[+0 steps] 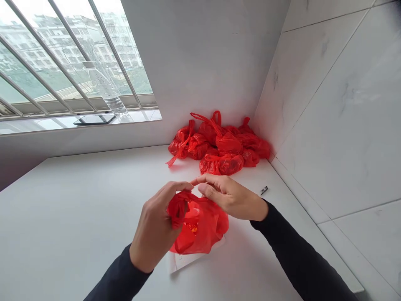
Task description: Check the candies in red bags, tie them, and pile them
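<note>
A thin red plastic bag (213, 228) sits in front of me, and something with red and yellow on it shows through its mouth. My left hand (161, 223) is closed around the bunched rim on the bag's left side. Over the upper right of the bag is my right hand (224, 194), its fingers stretched out and its thumb apart from them, near the rim. Under the bag, a white paper or packet (184, 262) with faint print sticks out at the front. What else lies inside the bag is hidden.
Several knotted red bags (224, 146) are heaped at the back against the wall. A small dark metallic object (264, 190) lies on the white table (78, 217) at right. On the windowsill are a water bottle (108, 92) and a flat dark device (94, 120). Tiled wall borders the right.
</note>
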The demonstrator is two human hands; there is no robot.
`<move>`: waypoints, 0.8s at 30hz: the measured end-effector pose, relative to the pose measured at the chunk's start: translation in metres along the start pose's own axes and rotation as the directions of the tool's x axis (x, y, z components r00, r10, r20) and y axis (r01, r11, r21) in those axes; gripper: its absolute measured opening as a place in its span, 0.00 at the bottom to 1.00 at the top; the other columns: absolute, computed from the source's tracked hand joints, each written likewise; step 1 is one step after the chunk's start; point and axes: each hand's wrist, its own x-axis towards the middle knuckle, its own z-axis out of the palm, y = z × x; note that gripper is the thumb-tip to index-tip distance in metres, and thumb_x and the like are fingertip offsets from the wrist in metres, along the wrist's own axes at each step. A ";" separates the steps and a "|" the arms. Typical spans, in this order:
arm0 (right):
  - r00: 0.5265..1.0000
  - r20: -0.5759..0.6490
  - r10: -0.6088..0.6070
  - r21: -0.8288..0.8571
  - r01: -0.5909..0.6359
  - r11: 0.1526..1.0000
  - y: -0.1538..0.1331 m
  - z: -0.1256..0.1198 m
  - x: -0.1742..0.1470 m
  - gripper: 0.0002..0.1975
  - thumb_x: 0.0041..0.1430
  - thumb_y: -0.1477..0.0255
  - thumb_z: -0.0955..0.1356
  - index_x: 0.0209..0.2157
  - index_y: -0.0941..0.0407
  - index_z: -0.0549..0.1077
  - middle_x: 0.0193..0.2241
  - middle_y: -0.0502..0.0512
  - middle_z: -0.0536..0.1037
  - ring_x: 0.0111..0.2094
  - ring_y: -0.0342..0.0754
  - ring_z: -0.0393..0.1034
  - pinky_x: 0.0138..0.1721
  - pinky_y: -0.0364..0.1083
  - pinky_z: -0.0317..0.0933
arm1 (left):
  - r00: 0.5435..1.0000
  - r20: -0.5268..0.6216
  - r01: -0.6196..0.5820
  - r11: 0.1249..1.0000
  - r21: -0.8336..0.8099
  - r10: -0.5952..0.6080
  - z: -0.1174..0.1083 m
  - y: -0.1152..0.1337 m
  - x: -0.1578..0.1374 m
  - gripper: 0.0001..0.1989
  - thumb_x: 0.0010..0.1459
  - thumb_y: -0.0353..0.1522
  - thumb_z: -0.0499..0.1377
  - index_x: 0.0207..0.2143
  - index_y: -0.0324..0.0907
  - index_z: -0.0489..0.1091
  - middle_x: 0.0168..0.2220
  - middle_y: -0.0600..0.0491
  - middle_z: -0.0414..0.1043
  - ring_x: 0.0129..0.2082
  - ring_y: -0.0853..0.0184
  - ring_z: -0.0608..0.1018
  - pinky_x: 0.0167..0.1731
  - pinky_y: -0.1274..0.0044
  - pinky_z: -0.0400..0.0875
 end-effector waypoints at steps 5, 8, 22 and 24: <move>0.979 0.205 0.000 0.121 -0.025 0.992 0.016 0.000 0.008 0.16 0.73 0.66 0.63 0.57 0.56 0.69 0.26 0.46 0.67 0.26 0.41 0.58 0.27 0.41 0.55 | 0.983 -0.094 -0.143 0.981 0.129 0.156 0.003 -0.004 -0.003 0.22 0.60 0.19 0.56 0.51 0.51 0.69 0.49 0.53 0.68 0.45 0.68 0.76 0.41 0.77 0.73; 0.983 0.184 -0.014 0.160 -0.015 0.987 0.019 -0.002 0.010 0.10 0.69 0.65 0.67 0.44 0.57 0.73 0.31 0.49 0.71 0.31 0.43 0.63 0.32 0.42 0.59 | 0.977 -0.049 -0.201 0.971 0.129 0.209 0.000 -0.003 -0.002 0.23 0.62 0.20 0.57 0.53 0.54 0.69 0.48 0.53 0.66 0.45 0.69 0.75 0.40 0.79 0.73; 0.962 -0.265 0.061 -0.222 -0.122 0.967 0.041 -0.057 0.011 0.14 0.66 0.63 0.66 0.28 0.55 0.67 0.26 0.47 0.67 0.29 0.45 0.61 0.33 0.46 0.55 | 0.991 0.130 -0.067 0.903 0.424 0.012 -0.030 -0.053 -0.055 0.26 0.71 0.37 0.50 0.69 0.59 0.54 0.64 0.56 0.68 0.62 0.60 0.70 0.58 0.68 0.68; 0.958 -0.276 0.071 -0.224 -0.136 0.965 0.050 -0.064 0.013 0.14 0.66 0.63 0.66 0.29 0.55 0.67 0.27 0.48 0.67 0.30 0.46 0.62 0.34 0.47 0.56 | 0.991 0.120 -0.010 0.890 0.456 -0.050 -0.039 -0.060 -0.064 0.23 0.71 0.40 0.50 0.66 0.58 0.60 0.61 0.56 0.71 0.59 0.59 0.73 0.56 0.68 0.70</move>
